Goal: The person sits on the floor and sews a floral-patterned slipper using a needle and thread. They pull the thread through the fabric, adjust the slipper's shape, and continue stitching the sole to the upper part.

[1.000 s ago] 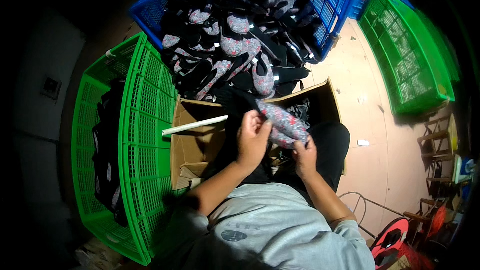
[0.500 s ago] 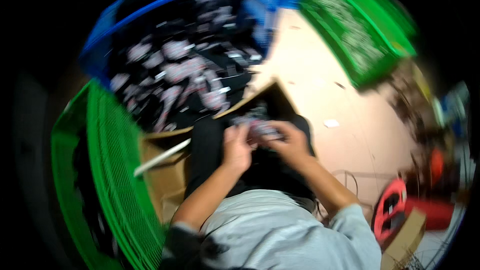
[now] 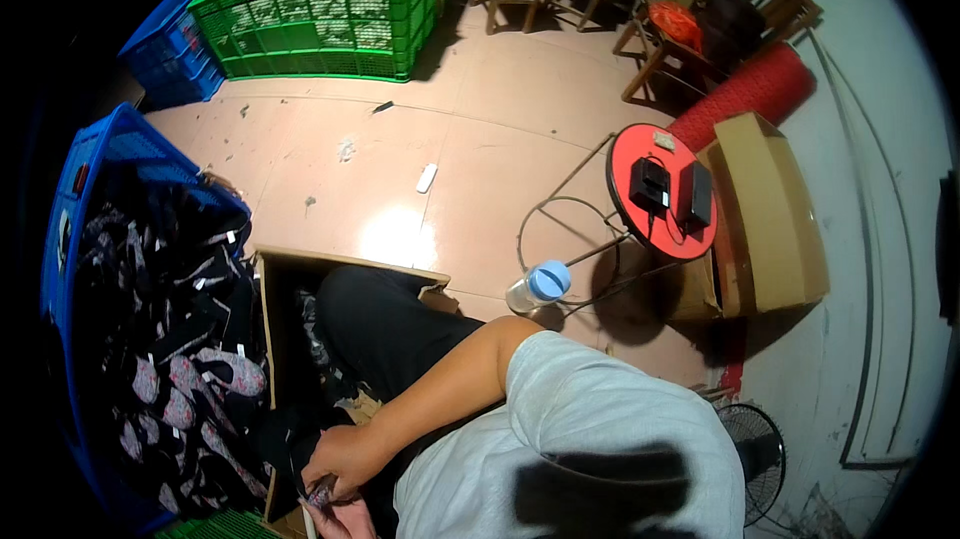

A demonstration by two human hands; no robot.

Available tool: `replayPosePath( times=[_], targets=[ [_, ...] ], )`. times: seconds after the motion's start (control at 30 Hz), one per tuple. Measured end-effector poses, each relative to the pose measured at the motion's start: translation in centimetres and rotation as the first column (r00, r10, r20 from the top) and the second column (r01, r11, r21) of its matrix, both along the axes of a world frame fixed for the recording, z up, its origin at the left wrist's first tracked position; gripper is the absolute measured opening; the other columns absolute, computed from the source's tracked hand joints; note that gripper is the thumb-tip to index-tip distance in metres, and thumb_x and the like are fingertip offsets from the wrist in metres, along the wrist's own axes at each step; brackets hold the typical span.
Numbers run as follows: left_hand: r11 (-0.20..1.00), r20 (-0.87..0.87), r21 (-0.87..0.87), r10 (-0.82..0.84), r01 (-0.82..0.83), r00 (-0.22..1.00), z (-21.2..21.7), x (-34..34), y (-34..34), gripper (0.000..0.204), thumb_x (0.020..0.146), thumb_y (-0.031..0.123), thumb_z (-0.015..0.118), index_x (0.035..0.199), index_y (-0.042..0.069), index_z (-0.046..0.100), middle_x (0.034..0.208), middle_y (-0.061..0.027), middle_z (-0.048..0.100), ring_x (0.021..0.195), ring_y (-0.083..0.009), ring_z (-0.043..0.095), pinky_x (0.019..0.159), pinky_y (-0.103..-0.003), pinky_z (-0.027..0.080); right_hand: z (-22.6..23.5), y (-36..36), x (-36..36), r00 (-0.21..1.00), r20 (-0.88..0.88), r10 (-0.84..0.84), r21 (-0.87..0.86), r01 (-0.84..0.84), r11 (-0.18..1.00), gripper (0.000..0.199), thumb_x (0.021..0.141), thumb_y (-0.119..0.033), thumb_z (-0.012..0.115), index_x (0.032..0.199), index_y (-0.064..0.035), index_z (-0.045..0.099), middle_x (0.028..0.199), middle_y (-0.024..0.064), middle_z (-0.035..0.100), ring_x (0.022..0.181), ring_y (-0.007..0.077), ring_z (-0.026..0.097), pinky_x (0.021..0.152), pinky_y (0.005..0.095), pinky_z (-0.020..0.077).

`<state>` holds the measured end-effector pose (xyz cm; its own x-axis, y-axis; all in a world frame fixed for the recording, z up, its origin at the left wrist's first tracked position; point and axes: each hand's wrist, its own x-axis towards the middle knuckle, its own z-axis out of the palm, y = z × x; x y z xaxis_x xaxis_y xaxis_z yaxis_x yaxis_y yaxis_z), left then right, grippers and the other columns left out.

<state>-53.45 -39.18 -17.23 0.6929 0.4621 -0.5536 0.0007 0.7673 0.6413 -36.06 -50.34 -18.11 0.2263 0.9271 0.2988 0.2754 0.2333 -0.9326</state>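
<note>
Holding a patterned slipper (image 3: 322, 492) at the bottom of the frame.
Right hand (image 3: 345, 457) grips it from above; left hand (image 3: 345, 519) (mostly cut off) touches it, grip unclear, beside the cardboard box (image 3: 268, 339).

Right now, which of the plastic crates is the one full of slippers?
The blue crate at the left, beside the cardboard box. It is heaped with dark slippers. The green crate across the floor holds no slippers that can be seen.
</note>
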Motion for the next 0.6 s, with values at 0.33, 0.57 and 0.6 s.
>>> replayPosePath(
  times=[0.33, 0.57, 0.6],
  targets=[
    [0.681, -0.218, 0.637, -0.290, 0.361, 0.932, 7.5, 2.3, -3.2, 0.041, 0.094, 0.007, 0.056, 0.132, -0.005, 0.049, 0.124, -0.0155, 0.058, 0.111, -0.0260, 0.055, 0.094, -0.035, 0.047, -2.2, 1.4, 0.2, 1.000, 0.000, -0.007, -0.072, 0.007, 0.997, 0.034, 0.079, -0.031, 0.071, 0.101, -0.0073, 0.061, 0.085, 0.0156, 0.067, 0.080, 0.0355, 0.065, 0.066, 0.0445, 0.0479],
    [0.852, -0.133, 0.385, -0.328, 0.354, 0.935, -3.6, -2.4, 7.1, 0.051, 0.088, 0.010, 0.065, 0.134, -0.005, 0.046, 0.121, -0.0163, 0.058, 0.103, -0.0250, 0.058, 0.086, -0.032, 0.050, -3.1, 1.9, -0.5, 1.000, 0.013, 0.006, -0.192, -0.004, 0.981, 0.038, 0.081, -0.034, 0.067, 0.102, -0.0031, 0.060, 0.086, 0.0199, 0.066, 0.082, 0.0383, 0.064, 0.069, 0.0475, 0.0492],
    [0.826, -0.138, 0.422, -0.348, 0.373, 0.927, -4.2, -2.7, 7.6, 0.051, 0.088, 0.012, 0.066, 0.133, -0.004, 0.047, 0.119, -0.0161, 0.059, 0.100, -0.0249, 0.059, 0.083, -0.032, 0.051, -3.4, 2.1, -0.8, 1.000, 0.012, 0.006, -0.201, -0.004, 0.980, 0.038, 0.081, -0.034, 0.067, 0.101, -0.0024, 0.060, 0.086, 0.0206, 0.066, 0.082, 0.0388, 0.064, 0.069, 0.0478, 0.0493]
  ],
)
